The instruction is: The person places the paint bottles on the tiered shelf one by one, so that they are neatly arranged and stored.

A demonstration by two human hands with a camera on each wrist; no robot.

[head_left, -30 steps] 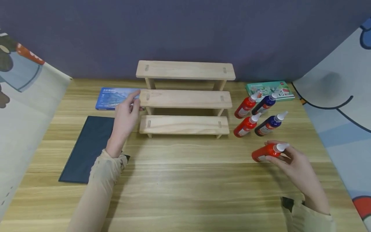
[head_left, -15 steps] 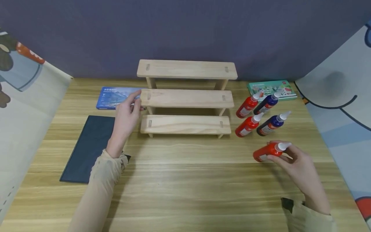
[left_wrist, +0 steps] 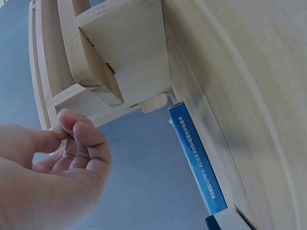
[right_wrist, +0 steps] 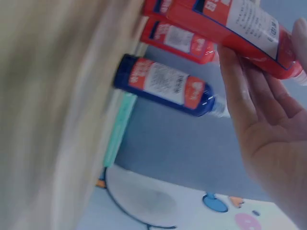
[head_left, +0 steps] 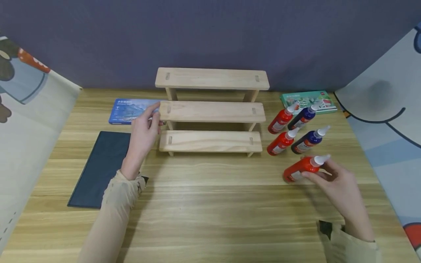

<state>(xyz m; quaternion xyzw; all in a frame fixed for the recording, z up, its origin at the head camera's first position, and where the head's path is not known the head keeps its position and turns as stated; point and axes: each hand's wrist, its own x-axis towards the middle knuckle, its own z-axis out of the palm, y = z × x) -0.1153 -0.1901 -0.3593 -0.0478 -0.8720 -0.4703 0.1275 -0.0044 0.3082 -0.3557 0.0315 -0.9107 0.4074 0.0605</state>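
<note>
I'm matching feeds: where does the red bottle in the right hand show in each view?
Head: the red bottle is at the right, just below mid-height, tilted in the right hand.
Left wrist: not in this picture.
Right wrist: top right, its label facing the camera.
Shared landmark: the wooden tabletop, across the head view, at the right in the left wrist view, at the left in the right wrist view.

Soft light, hazy right wrist view

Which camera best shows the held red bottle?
The head view: the red bottle shows there from base to white nozzle. The right wrist view shows its label closer but crops the bottle; the left wrist view misses it entirely.
</note>
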